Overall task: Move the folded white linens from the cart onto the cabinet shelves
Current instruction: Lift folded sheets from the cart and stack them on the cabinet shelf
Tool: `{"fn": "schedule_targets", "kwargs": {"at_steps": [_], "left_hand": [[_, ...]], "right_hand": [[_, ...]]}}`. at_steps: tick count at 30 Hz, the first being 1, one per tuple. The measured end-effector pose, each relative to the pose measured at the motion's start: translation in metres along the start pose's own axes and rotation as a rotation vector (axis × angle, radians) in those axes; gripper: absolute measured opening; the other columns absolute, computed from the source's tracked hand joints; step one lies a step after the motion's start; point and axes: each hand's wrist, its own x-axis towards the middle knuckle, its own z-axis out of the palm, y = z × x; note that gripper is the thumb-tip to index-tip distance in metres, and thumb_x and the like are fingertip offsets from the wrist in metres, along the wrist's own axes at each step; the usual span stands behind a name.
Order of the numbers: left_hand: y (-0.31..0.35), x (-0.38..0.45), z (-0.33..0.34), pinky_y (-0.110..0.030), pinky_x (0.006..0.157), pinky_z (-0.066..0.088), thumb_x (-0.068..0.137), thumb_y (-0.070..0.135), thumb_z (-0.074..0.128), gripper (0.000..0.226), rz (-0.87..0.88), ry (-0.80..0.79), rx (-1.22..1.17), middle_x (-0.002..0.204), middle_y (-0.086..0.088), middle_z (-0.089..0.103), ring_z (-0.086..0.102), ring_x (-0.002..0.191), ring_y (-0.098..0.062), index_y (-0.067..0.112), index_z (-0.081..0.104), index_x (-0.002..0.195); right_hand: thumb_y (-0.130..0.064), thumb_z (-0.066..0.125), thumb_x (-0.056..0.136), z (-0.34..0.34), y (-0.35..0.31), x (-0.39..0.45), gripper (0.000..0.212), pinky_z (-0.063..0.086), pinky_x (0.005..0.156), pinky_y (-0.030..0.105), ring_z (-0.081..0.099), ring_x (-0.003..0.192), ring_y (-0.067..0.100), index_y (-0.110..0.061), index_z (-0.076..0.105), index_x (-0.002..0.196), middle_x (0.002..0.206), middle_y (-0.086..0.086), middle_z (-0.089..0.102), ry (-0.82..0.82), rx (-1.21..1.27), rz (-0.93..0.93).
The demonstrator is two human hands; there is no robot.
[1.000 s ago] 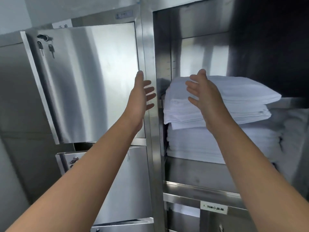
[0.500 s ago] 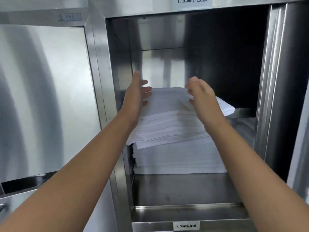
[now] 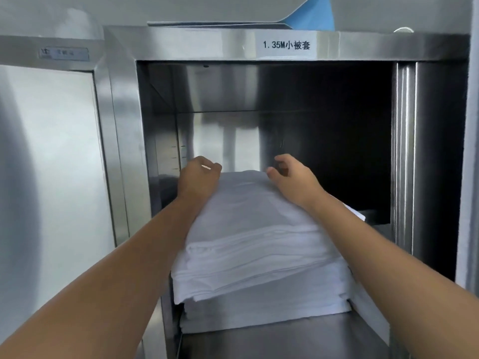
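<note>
The folded white linens (image 3: 259, 244) lie stacked on the cabinet shelf (image 3: 298, 335), and the upper bundle hangs forward past the lower one. The left hand (image 3: 198, 178) has its fingers curled at the far left corner of the stack; the right hand (image 3: 295, 181) is loosely curled at the far right side (I cannot tell if either really pinches cloth). The overhanging bundle could slide out if pulled unevenly. The label (image 3: 286, 45) above reads "1.35M小被套".
</note>
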Motion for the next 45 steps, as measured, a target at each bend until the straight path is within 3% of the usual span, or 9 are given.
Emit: {"fn": "schedule_targets", "kwargs": {"at_steps": [4,7,10,12,17,24,31,39,45], "left_hand": [[-0.013,0.018,0.004,-0.029,0.071,0.044,0.09,0.02,0.057,0.016,0.031,0.043,0.292,0.081,-0.002,0.064,0.059,0.083,-0.026,0.007,0.067,0.091],[-0.02,0.031,0.005,-0.032,0.071,0.047,0.09,0.025,0.057,0.024,-0.03,0.012,0.446,0.096,-0.01,0.069,0.06,0.088,-0.028,0.004,0.066,0.096],[-0.02,0.036,0.007,-0.035,0.083,0.048,0.089,0.038,0.058,0.039,-0.113,-0.036,0.585,0.119,-0.01,0.062,0.057,0.11,-0.03,0.011,0.06,0.117],[-0.021,0.039,0.009,-0.038,0.091,0.046,0.088,0.046,0.057,0.054,-0.157,-0.06,0.64,0.132,-0.012,0.055,0.051,0.123,-0.032,0.013,0.053,0.131],[-0.023,0.043,0.008,-0.04,0.1,0.045,0.087,0.055,0.049,0.079,-0.275,-0.158,0.615,0.14,-0.013,0.052,0.049,0.127,-0.035,0.012,0.032,0.15],[-0.023,0.04,0.007,-0.035,0.078,0.044,0.091,0.046,0.058,0.066,-0.272,-0.049,0.549,0.125,-0.011,0.059,0.058,0.109,-0.03,0.005,0.038,0.139],[-0.029,0.036,0.006,-0.038,0.086,0.049,0.095,0.042,0.059,0.059,-0.194,0.025,0.536,0.124,-0.014,0.062,0.059,0.114,-0.034,0.004,0.041,0.137],[-0.025,0.027,0.004,-0.038,0.081,0.052,0.096,0.041,0.06,0.059,-0.096,0.11,0.524,0.117,-0.015,0.065,0.062,0.109,-0.034,0.003,0.042,0.137],[-0.017,0.008,-0.002,-0.037,0.076,0.048,0.096,0.044,0.059,0.05,0.012,0.161,0.483,0.11,-0.014,0.067,0.064,0.102,-0.034,0.006,0.048,0.127]], "right_hand": [[-0.053,0.051,0.096,0.003,0.009,0.032,0.061,0.044,0.094,0.036,0.054,0.12,0.028,-0.016,0.043,0.143,0.136,0.007,0.056,-0.097,-0.236,0.127],[-0.054,0.05,0.094,0.005,0.015,0.049,0.055,0.044,0.085,0.035,0.054,0.102,0.027,-0.014,0.053,0.131,0.12,0.005,0.06,-0.155,-0.308,0.264],[-0.049,0.053,0.091,0.003,0.019,0.058,0.045,0.045,0.082,0.036,0.053,0.092,0.027,-0.017,0.058,0.122,0.1,0.003,0.056,-0.163,-0.325,0.401],[-0.051,0.054,0.089,0.002,0.021,0.059,0.042,0.047,0.081,0.036,0.058,0.094,0.028,-0.02,0.06,0.117,0.102,0.004,0.059,-0.177,-0.327,0.468],[-0.06,0.056,0.081,0.001,0.027,0.059,0.05,0.053,0.084,0.039,0.064,0.09,0.029,-0.021,0.065,0.111,0.102,0.005,0.065,-0.171,-0.293,0.513],[-0.06,0.057,0.084,-0.007,0.027,0.051,0.05,0.047,0.066,0.033,0.062,0.085,0.028,-0.019,0.065,0.111,0.098,0.006,0.065,-0.122,-0.267,0.539],[-0.054,0.059,0.085,-0.009,0.029,0.045,0.041,0.039,0.055,0.028,0.056,0.073,0.023,-0.016,0.063,0.098,0.087,0.004,0.062,-0.067,-0.224,0.484],[-0.056,0.054,0.088,-0.009,0.022,0.04,0.043,0.039,0.057,0.028,0.05,0.066,0.022,-0.015,0.06,0.098,0.081,0.003,0.058,-0.027,-0.284,0.478],[-0.056,0.055,0.089,-0.011,0.021,0.022,0.045,0.038,0.059,0.029,0.051,0.07,0.022,-0.011,0.054,0.098,0.076,0.001,0.052,0.145,-0.243,0.358]]}}
